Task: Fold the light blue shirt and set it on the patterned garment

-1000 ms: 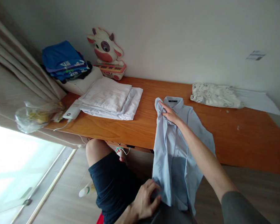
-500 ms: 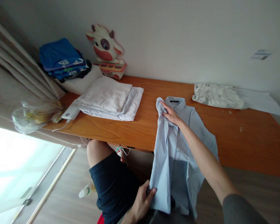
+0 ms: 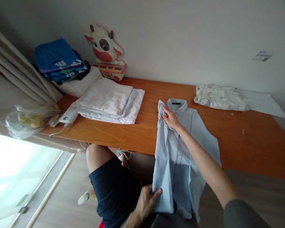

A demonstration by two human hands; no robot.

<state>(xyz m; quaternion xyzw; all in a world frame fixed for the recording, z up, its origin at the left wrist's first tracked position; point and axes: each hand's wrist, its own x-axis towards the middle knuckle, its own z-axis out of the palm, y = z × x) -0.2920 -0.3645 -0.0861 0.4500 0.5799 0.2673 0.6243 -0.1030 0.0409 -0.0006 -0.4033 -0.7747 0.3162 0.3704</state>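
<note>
A light blue button-up shirt (image 3: 200, 129) lies face up with its collar on the wooden table and its lower part hanging over the front edge toward my lap. Its left side is folded in along its length. With my right hand (image 3: 170, 117) I grip the folded shoulder beside the collar, thumb and fingers closed on the cloth. Lower down, my left hand (image 3: 149, 198) pinches the outer edge of that folded side near the hem, thumb on top. The fingers underneath are partly hidden.
Folded white clothes (image 3: 109, 98) lie left of the shirt, near a white power strip (image 3: 70, 114) and a plastic bag (image 3: 28, 120). Behind are a blue clothes stack (image 3: 58, 58) and a cow toy keyboard (image 3: 106, 50). Patterned cloth (image 3: 218, 97) lies on the wooden table (image 3: 258, 142) at right.
The view has shifted slightly. Both hands keep their hold on the shirt at shoulder and hem, and the folded side looks almost the same.
</note>
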